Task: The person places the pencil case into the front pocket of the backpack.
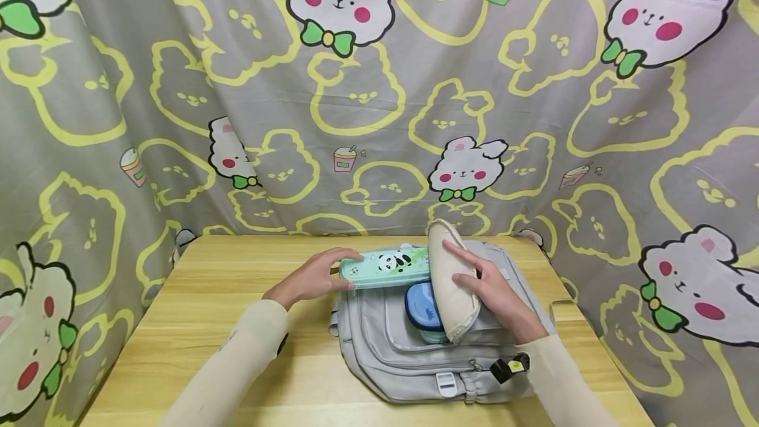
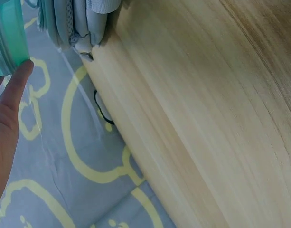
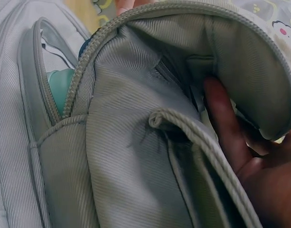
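A mint-green pencil case [image 1: 385,265] with a panda print is held at its left end by my left hand [image 1: 314,275], thumb and fingers on either side. Its right end goes behind a raised cream pocket flap [image 1: 447,295] of the grey backpack [image 1: 379,361], which lies on the table. My right hand [image 1: 495,288] grips this flap and holds it up; the right wrist view shows its zipped edge and a finger [image 3: 223,118] against the fabric. Beside the flap, a blue zipped case [image 1: 422,306] sits over a green item [image 1: 435,336], mostly hidden.
The wooden table [image 1: 225,321] extends to the left of the backpack. A patterned curtain [image 1: 379,97] hangs round the back and sides. A white strap buckle [image 1: 447,384] lies at the bag's near edge.
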Motion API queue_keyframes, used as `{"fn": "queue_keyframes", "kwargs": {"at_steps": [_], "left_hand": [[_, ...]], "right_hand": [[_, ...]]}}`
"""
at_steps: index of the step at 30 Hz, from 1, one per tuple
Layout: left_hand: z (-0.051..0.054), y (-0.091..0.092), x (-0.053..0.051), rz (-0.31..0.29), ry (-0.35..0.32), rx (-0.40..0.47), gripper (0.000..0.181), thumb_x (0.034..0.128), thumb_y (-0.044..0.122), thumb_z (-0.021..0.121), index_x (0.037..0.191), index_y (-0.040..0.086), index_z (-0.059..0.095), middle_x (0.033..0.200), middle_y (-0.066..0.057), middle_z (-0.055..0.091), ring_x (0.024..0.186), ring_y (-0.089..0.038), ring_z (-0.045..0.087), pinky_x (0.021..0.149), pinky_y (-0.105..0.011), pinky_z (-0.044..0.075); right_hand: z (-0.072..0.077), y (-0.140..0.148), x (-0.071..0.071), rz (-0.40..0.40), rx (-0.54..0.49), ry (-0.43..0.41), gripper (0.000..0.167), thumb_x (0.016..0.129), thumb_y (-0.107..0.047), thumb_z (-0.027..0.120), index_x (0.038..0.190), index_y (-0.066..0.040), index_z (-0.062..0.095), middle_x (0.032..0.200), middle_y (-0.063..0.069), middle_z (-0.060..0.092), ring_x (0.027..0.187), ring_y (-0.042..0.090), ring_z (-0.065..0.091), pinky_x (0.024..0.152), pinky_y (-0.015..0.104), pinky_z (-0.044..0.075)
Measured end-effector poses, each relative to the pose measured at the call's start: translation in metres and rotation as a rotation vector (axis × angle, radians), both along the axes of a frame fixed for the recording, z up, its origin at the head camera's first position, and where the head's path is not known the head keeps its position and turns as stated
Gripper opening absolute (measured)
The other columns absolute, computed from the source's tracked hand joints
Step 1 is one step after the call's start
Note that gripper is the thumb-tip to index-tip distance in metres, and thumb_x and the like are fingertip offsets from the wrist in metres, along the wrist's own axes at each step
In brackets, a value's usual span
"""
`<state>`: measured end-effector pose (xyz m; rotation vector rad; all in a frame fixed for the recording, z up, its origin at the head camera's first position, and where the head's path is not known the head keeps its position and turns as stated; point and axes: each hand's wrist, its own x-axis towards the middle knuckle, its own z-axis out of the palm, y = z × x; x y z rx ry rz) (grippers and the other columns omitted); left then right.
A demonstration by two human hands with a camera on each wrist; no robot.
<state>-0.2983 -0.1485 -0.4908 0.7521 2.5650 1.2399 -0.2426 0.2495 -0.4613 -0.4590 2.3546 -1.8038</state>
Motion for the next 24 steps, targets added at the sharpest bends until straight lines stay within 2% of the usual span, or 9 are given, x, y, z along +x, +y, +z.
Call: {"fn": "queue_keyframes", "kwargs": {"at_steps": [7,13,18,24], "left_hand": [[-0.001,0.005,-0.001,-0.002,-0.005,0.025,0.057,0.0952,0.021,0.086,0.148,0.029,0.067,0.164,0.000,0.055,0.159,-0.031,0.042,0.127,-0.059,0.041],[-0.008,0.006,-0.002,-0.010,-0.028,0.064,0.057,0.0956,0.021,0.086,0.149,0.027,0.066,0.166,-0.003,0.053,0.160,-0.032,0.041,0.127,-0.060,0.040],[-0.017,0.000,-0.002,-0.018,-0.090,0.130,0.058,0.0965,0.018,0.085,0.151,0.022,0.064,0.170,-0.011,0.047,0.159,-0.037,0.041,0.125,-0.060,0.043],[-0.021,0.000,-0.003,-0.008,-0.112,0.152,0.058,0.0974,0.022,0.084,0.152,0.026,0.064,0.173,-0.008,0.044,0.159,-0.035,0.042,0.124,-0.056,0.046]], "right_hand": [[-0.001,-0.003,-0.001,0.001,-0.041,-0.044,0.067,0.106,-0.012,0.063,0.170,-0.020,0.042,0.183,0.012,0.017,0.161,0.040,0.027,0.106,0.015,0.049],[-0.002,-0.001,-0.001,0.001,-0.052,-0.050,0.068,0.106,-0.011,0.063,0.170,-0.019,0.040,0.184,0.012,0.016,0.162,0.040,0.025,0.105,0.014,0.049],[-0.004,-0.002,-0.002,0.013,-0.054,-0.040,0.068,0.107,-0.012,0.063,0.170,-0.019,0.040,0.183,0.010,0.017,0.162,0.038,0.025,0.107,0.014,0.048],[-0.003,-0.002,-0.001,0.004,-0.055,-0.041,0.068,0.106,-0.012,0.064,0.170,-0.019,0.041,0.183,0.009,0.017,0.161,0.039,0.025,0.106,0.014,0.049]]}}
